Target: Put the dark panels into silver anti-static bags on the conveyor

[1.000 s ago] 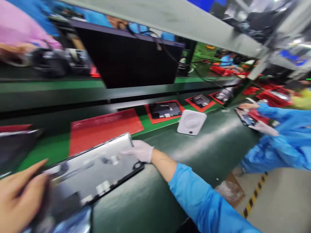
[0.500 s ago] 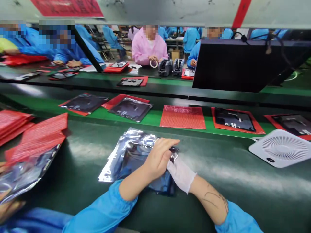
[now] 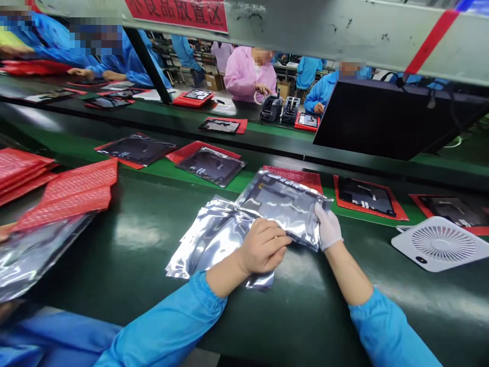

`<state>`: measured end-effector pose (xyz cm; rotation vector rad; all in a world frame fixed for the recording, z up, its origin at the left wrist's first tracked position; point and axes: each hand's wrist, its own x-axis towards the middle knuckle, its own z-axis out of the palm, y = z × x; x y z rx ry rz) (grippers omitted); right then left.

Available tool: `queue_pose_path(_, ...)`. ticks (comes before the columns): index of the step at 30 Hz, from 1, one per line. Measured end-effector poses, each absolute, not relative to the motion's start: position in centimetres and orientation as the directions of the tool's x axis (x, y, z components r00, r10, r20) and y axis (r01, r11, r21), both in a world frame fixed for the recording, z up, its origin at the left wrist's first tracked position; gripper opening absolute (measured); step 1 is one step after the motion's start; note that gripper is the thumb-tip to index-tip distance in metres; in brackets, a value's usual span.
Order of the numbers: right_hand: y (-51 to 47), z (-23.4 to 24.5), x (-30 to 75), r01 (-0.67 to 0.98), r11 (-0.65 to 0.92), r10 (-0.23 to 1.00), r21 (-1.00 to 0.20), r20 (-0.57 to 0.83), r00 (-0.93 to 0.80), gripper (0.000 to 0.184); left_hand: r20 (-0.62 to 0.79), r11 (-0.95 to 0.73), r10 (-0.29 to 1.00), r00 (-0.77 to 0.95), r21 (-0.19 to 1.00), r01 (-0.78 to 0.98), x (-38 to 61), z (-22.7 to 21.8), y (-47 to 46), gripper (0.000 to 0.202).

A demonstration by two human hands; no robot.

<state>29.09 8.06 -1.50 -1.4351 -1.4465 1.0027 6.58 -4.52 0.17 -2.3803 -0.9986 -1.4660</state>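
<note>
A silver anti-static bag with a dark panel inside is lifted off a pile of empty silver bags on the dark green bench. My left hand, bare, is closed on the bag's near edge. My right hand, in a white glove, grips the bag's right edge. The bag tilts up toward the green conveyor.
Red mats with bagged panels lie along the green conveyor. A white fan sits at right. Red mesh sleeves and more silver bags lie at left. A black screen stands behind; people work across the line.
The view swung left over the last second. Both hands were together on the bag pile half a second ago; now they hold one filled bag raised and spread between them.
</note>
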Motion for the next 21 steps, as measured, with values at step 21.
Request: queue_pose_path(21,11.8,-2.4,28.7,0.584,0.277,0.928,-0.763,0.054,-0.369,0.031,0.311,-0.239,0.942,0.127,0.356,0.904,5.6,-4.5,-1.0,0.03)
